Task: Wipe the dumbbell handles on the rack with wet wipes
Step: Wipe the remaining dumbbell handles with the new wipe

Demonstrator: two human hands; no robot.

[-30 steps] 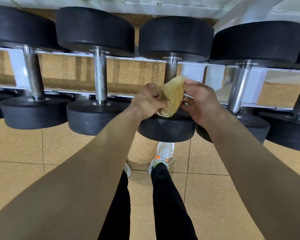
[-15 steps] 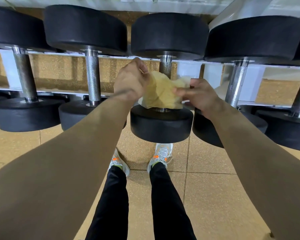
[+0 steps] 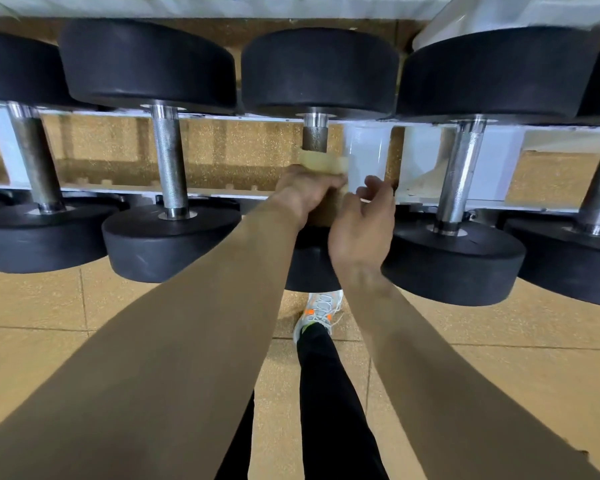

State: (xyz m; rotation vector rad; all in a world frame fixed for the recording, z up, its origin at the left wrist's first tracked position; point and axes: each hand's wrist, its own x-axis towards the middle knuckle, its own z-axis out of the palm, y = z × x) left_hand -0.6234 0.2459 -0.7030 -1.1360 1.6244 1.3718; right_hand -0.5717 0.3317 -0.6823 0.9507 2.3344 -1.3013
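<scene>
Several black dumbbells lie across a white rack (image 3: 364, 150), their steel handles pointing toward me. The yellowish wet wipe (image 3: 323, 162) is wrapped round the middle dumbbell's handle (image 3: 314, 135). My left hand (image 3: 305, 192) grips the wipe and the handle inside it. Just to its right, my right hand (image 3: 364, 220) hovers with fingers loosely spread and holds nothing. The lower half of that handle is hidden by my hands.
Neighbouring handles stand to the left (image 3: 168, 161) and right (image 3: 459, 171) of the wrapped one, with heavy black heads (image 3: 170, 242) close on both sides. Below are tan floor tiles, my black trouser legs and a grey shoe (image 3: 321, 308).
Both hands held the wipe spread in front of the handle. Now the left hand has closed it round the handle and the right hand has let go and drawn back slightly.
</scene>
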